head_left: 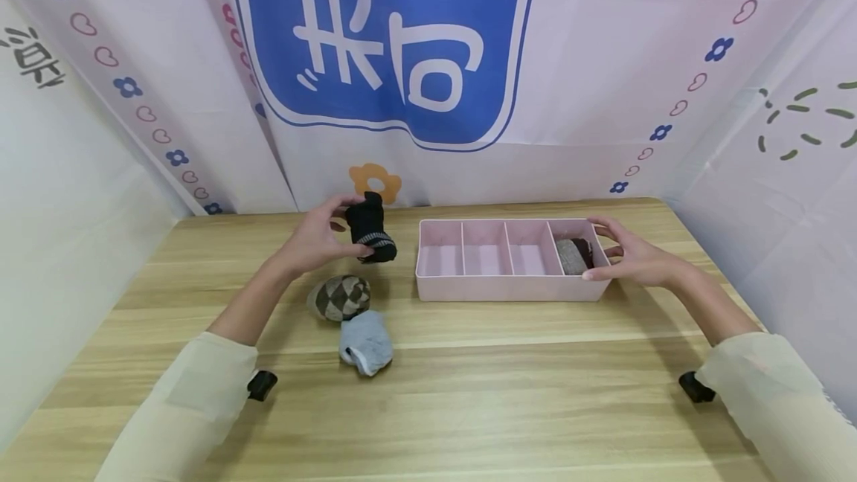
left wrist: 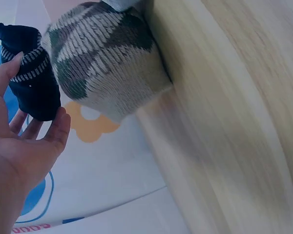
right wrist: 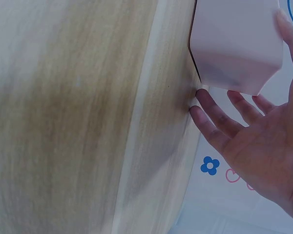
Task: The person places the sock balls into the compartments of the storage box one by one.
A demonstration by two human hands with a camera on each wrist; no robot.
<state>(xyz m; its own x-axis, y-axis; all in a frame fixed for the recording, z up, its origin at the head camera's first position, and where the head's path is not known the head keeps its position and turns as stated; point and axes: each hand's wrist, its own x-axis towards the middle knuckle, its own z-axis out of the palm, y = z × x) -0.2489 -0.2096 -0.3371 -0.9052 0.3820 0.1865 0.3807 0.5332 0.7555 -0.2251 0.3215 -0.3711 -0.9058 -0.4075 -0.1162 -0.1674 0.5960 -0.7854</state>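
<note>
A black rolled-up sock (head_left: 370, 229) with a grey striped band is pinched between the thumb and fingers of my left hand (head_left: 320, 236), held up over the table's back part. Below that hand lie a brown-and-beige diamond-patterned sock (head_left: 340, 297) and a light grey folded sock (head_left: 366, 342), side by side. My right hand (head_left: 632, 255) spans the right end of a pink divided box (head_left: 509, 288), thumb on the front rim and fingers round the back corner. Its rightmost compartment holds a grey sock (head_left: 571, 256) and a dark brown one (head_left: 585, 250).
The wooden table (head_left: 482, 393) ends at a white printed cloth backdrop (head_left: 576, 95). Thin dividers split the box into compartments. White cloth walls stand at both sides. A black device (head_left: 262, 385) sits at the left sleeve and another black device (head_left: 697, 387) at the right.
</note>
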